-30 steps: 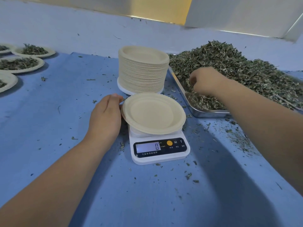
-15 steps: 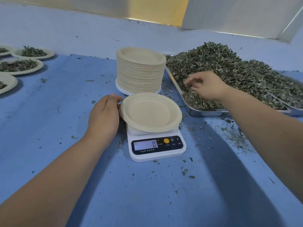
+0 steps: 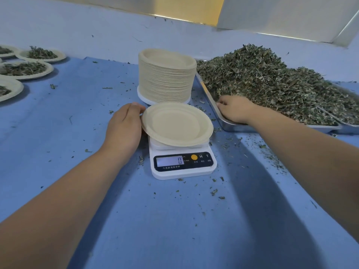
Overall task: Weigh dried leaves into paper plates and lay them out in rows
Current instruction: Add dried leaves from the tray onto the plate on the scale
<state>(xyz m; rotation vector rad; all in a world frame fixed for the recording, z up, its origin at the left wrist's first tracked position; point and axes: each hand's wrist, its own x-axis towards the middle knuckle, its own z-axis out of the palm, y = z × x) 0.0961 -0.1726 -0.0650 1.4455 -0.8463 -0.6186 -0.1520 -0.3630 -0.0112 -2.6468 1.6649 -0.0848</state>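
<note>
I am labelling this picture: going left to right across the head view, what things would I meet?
Filled paper plates, left hand, empty paper plate, right hand, heap of dried leaves. Left out: plate stack and scale, which overlap the empty plate.

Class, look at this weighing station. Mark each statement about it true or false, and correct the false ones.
1. The round beige paper plate on the white digital scale holds no leaves. True.
2. The scale's display reads 0. True.
3. The right hand hovers above the scale. False: it is down in the dried green leaves, at the near left corner of the shiny metal tray.
4. The left hand is at the plate's left rim. True.
5. Plates already filled lie on the right of the view. False: the leaf-filled paper plates lie at the far left.
</note>
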